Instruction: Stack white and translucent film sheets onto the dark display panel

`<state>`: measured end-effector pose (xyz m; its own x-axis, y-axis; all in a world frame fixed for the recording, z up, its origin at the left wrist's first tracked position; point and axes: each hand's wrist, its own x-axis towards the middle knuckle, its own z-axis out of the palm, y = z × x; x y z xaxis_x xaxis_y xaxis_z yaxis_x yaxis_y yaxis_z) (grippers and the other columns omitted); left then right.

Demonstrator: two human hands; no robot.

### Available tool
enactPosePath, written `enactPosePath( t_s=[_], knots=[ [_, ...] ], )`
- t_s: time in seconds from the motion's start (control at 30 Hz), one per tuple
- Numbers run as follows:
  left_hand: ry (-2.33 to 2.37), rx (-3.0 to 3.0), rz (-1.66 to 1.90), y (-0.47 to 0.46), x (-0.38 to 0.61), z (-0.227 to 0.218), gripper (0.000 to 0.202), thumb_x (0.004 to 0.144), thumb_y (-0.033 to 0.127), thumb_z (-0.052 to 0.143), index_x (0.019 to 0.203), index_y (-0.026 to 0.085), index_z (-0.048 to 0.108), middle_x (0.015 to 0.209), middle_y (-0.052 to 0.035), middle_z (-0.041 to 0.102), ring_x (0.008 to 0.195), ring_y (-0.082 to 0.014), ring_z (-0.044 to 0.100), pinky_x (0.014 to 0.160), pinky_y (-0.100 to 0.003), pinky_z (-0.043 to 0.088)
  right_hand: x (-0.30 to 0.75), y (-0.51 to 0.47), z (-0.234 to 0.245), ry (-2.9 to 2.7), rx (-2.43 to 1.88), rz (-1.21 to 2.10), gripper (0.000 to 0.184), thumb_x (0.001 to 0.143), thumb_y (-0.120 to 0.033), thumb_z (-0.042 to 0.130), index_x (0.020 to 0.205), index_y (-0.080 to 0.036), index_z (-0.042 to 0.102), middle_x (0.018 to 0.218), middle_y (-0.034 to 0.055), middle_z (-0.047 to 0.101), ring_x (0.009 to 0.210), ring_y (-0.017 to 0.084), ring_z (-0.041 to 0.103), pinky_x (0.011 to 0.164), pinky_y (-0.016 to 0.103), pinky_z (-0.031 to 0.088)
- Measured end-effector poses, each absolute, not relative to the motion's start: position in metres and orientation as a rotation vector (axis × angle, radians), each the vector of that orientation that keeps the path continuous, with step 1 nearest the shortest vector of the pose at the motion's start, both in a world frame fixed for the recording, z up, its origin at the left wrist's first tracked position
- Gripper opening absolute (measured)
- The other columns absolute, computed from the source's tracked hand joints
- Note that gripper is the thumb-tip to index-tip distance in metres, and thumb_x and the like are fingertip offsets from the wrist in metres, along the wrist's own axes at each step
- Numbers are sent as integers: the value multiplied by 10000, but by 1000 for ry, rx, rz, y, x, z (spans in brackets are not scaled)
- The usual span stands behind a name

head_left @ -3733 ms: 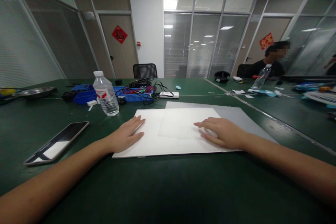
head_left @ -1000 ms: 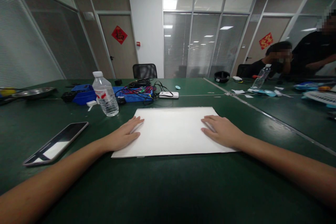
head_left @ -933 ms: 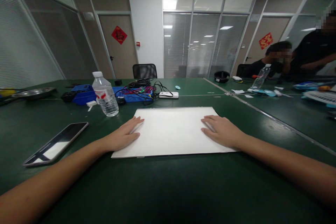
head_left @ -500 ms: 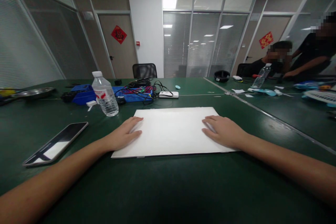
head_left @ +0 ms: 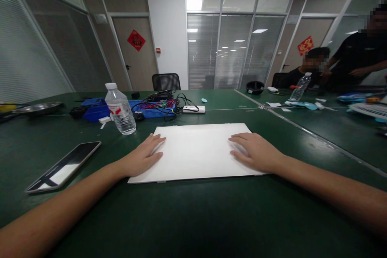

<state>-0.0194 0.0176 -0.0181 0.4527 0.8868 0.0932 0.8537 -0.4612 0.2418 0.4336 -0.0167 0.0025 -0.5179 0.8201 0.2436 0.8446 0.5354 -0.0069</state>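
A flat white board (head_left: 196,151) lies on the green table (head_left: 193,213) in front of me. On its left edge rests my left hand (head_left: 145,155), the fingers stretched over the surface and the thumb apart. My right hand (head_left: 256,152) lies over the right edge in much the same way, fingers extended inward and thumb apart. Neither hand is closed around anything. Left of the board stand a clear plastic water bottle (head_left: 122,111) with a white cap and, nearer me, a phone (head_left: 65,167) lying face up.
Behind the board are a blue tray (head_left: 154,111) with tangled cables and a white power strip (head_left: 194,109). A metal pan (head_left: 39,107) sits far left. Across the table at right are another bottle (head_left: 300,87), a black headset (head_left: 254,87) and two people (head_left: 356,60).
My right hand has slid slightly inward over the board. My left hand stays nearly where it was, fingers a little more spread. At far right, the standing person has straightened up somewhat.
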Motion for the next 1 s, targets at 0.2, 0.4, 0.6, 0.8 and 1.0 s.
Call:
enactPosePath(
  t_s=[0.2, 0.4, 0.6, 0.8, 1.0],
  knots=[
    [1571, 2547, 262, 14, -18, -17, 820, 1013, 696, 364, 1650, 181, 362, 1749, -153, 189, 1603, -444, 93, 1270, -656, 205, 424, -34, 10, -2804, -1033, 264, 803, 927, -690, 621, 1615, -314, 448, 1672, 71, 415, 1519, 332, 408, 1253, 535, 331],
    [1622, 2552, 265, 16, -19, -20, 832, 996, 701, 378, 1631, 162, 400, 1729, -167, 244, 1596, -426, 187, 1278, -623, 216, 422, -34, 2, -2766, -1027, 297, 815, 916, -678, 654, 1599, -268, 479, 1666, 126, 414, 1517, 356, 402, 1247, 566, 326],
    [1619, 2533, 251, 18, -19, -17, 802, 994, 658, 400, 1625, 164, 407, 1725, -158, 254, 1593, -396, 209, 1277, -588, 235, 422, -34, 2, -2781, -906, 129, 699, 940, -615, 663, 1527, -249, 561, 1595, 138, 512, 1446, 341, 494, 1182, 574, 407],
    [1614, 2564, 258, 19, -17, -20, 778, 992, 638, 407, 1609, 165, 439, 1717, -164, 269, 1590, -393, 223, 1275, -588, 240, 419, -37, 5, -2749, -628, -136, 490, 974, -481, 671, 1394, -230, 649, 1435, 127, 657, 1334, 285, 602, 1124, 530, 456],
    [1615, 2575, 235, 16, -18, -21, 787, 1003, 643, 381, 1617, 154, 430, 1722, -166, 254, 1593, -389, 218, 1287, -571, 216, 410, -44, 13, -2671, -323, -401, 346, 987, -284, 666, 1315, -175, 669, 1260, 130, 738, 1196, 227, 679, 1007, 420, 545]
  ],
)
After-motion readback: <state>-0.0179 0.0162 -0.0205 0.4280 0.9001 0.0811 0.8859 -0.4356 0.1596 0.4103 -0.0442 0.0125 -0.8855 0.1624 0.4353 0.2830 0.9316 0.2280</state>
